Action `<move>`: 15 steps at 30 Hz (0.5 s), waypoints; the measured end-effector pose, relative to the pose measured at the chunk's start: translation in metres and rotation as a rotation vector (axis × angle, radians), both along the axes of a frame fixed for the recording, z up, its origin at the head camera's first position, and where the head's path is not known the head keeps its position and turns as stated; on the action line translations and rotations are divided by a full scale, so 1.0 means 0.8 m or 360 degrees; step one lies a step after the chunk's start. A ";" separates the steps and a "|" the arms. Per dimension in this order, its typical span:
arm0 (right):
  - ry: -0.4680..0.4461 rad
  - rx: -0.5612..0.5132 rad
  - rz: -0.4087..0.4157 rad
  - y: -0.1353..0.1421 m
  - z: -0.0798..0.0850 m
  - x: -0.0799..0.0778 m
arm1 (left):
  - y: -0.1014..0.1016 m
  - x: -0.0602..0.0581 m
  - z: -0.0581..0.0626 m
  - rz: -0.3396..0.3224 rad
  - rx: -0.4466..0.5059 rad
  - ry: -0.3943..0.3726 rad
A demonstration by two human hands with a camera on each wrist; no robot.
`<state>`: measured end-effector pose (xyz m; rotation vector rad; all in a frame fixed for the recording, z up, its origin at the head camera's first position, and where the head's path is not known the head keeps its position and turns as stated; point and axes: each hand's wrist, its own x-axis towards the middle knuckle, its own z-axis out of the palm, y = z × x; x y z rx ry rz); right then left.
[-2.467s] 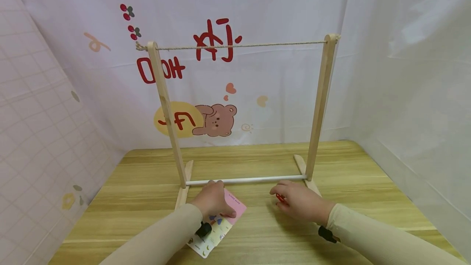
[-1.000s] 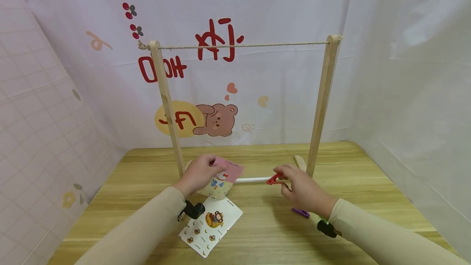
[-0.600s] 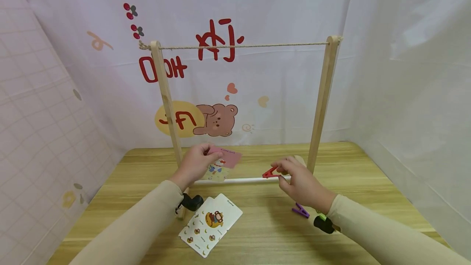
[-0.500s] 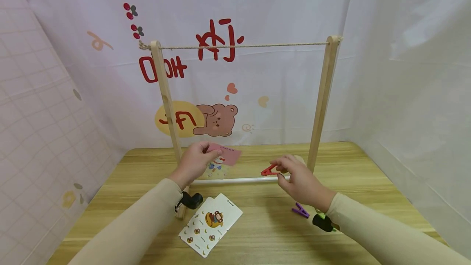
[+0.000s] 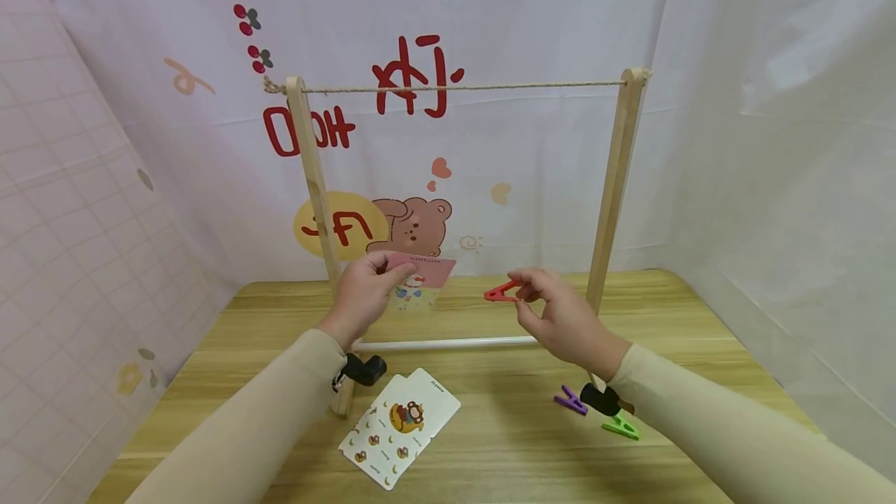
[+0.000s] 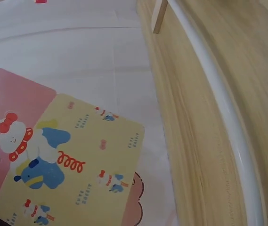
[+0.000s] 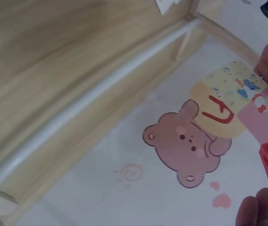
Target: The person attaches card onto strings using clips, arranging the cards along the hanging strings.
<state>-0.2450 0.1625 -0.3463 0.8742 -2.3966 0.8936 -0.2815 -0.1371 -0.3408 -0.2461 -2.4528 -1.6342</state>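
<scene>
My left hand [image 5: 364, 292] pinches a pink and yellow rabbit card [image 5: 435, 271] by its upper left part, raised over the back of the table. Its rabbit print and yellow half fill much of the left wrist view, where the card [image 6: 72, 155] hangs before the white cloth. To the right, at nearly the same height, my right hand [image 5: 563, 321] holds a red clothespin [image 5: 500, 293] between thumb and fingers. The clothespin's nose points left toward the card, with a gap between them in the head view. Both are below the twine [image 5: 490, 87].
A wooden frame with two posts [image 5: 613, 189] carries the twine, and a white rod [image 5: 455, 344] joins its feet. A white monkey card [image 5: 400, 426] lies front left. Purple [image 5: 571, 400] and green [image 5: 621, 428] clothespins lie near my right wrist. Cloth [image 5: 546, 201] hangs behind.
The rabbit card has come up off the monkey card in my left hand. My right hand has risen and shifted slightly left with the red clothespin, exposing the purple and green ones.
</scene>
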 end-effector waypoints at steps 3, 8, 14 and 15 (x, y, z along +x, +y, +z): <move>0.0044 -0.0034 0.0010 -0.005 0.012 -0.002 | -0.001 -0.001 0.006 -0.0002 0.0077 0.0032; 0.0098 -0.0052 0.0025 -0.014 0.030 -0.007 | -0.002 -0.003 0.016 -0.0018 0.0173 0.0049; 0.0153 -0.0069 0.0022 -0.025 0.049 -0.009 | -0.003 -0.008 0.028 0.0002 0.0227 0.0059; 0.0160 -0.0072 0.0022 -0.027 0.051 -0.009 | -0.003 -0.009 0.030 -0.0001 0.0238 0.0063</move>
